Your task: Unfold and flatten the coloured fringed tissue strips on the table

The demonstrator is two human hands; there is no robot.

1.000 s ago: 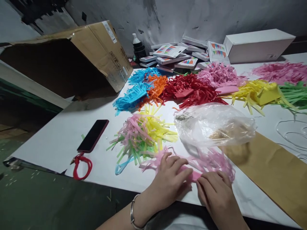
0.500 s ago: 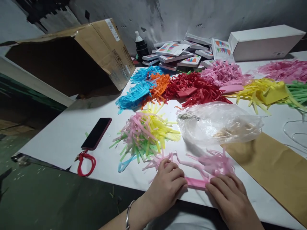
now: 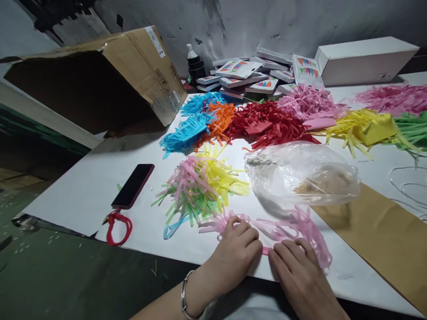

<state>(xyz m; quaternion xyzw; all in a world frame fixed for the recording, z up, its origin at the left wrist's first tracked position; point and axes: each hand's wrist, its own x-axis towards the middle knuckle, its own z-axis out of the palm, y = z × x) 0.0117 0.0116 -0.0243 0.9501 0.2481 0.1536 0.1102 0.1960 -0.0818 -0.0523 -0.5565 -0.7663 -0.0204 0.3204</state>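
At the table's front edge lies a pink tissue paper tassel point(image 3: 308, 231), its cut strips spread away from me on both sides. My left hand point(image 3: 238, 249) has its fingers curled down on the tassel's rolled middle. Close to its right, my right hand point(image 3: 296, 266) grips the same band with bent fingers. Only a short bright pink piece shows between the hands; the fingertips and most of the band are hidden. Just beyond my left hand sits a pile of pink, yellow and green tassels point(image 3: 203, 182), with a light blue loop point(image 3: 173, 227) sticking out below.
A clear plastic bag point(image 3: 300, 173) lies ahead, brown paper point(image 3: 376, 231) to the right. Blue, orange, red point(image 3: 267, 124), pink and yellow tassels line the back, before flat boxes point(image 3: 240, 69). A phone point(image 3: 134, 186) and an open cardboard box point(image 3: 143, 66) are at left.
My right hand has moved left, closer to my left hand, so less of the pink band shows between them. The right-hand strips now droop further right and down.
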